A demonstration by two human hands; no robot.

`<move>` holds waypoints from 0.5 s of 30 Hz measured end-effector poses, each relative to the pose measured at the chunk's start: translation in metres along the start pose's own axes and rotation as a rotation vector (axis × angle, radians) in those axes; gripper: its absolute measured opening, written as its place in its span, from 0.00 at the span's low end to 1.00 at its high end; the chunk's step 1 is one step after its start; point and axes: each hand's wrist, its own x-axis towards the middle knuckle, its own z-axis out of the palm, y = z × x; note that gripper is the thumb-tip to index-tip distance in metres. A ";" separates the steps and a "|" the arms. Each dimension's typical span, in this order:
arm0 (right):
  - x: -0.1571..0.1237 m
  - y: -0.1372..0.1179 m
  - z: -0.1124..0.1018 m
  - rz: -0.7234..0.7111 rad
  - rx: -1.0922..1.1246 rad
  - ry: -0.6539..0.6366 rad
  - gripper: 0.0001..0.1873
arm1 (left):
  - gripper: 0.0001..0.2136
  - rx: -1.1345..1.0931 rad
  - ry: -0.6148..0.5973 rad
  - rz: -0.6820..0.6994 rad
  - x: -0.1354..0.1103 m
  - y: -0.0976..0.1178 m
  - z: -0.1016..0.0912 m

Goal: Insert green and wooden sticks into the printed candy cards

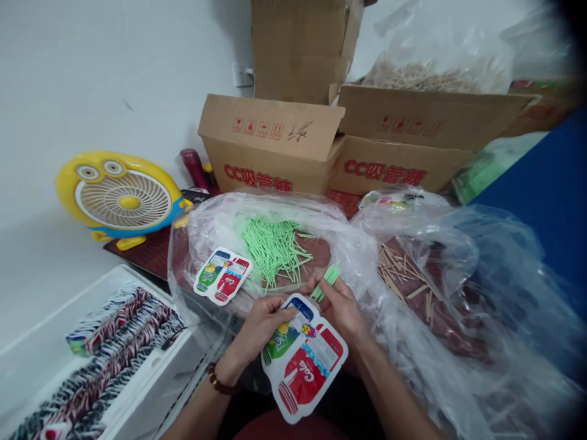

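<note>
My left hand (267, 319) grips the top edge of a flat packet (316, 373) printed with a green Sprite bottle and a red Cola bottle, thumb in front. Between the fingers of my right hand (342, 305) is a small bundle of green sticks (328, 282), just above the packet's upper right edge. Behind my hands a loose pile of green sticks (275, 247) lies on clear plastic sheeting. A second packet (223, 276) of the same print rests flat to the left of that pile.
A white bin (137, 391) at lower left holds rows of packets standing on edge. Beige sticks (406, 275) lie in plastic (495, 293) on the right. A yellow fan (128, 198) stands back left. Cardboard boxes (270, 146) line the back. A blue panel (545, 183) is at right.
</note>
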 end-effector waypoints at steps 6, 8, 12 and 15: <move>-0.013 -0.018 -0.011 -0.164 -0.950 -0.258 0.07 | 0.11 0.085 -0.027 -0.044 0.005 0.005 0.004; -0.014 -0.020 -0.009 -0.201 -1.037 -0.328 0.05 | 0.10 0.130 -0.055 -0.013 0.007 0.005 0.006; -0.016 -0.021 -0.010 -0.182 -1.004 -0.355 0.05 | 0.11 0.236 -0.102 0.047 0.006 0.003 0.008; -0.016 -0.024 -0.014 -0.109 -0.884 -0.320 0.06 | 0.13 0.284 -0.122 0.067 0.003 0.004 0.008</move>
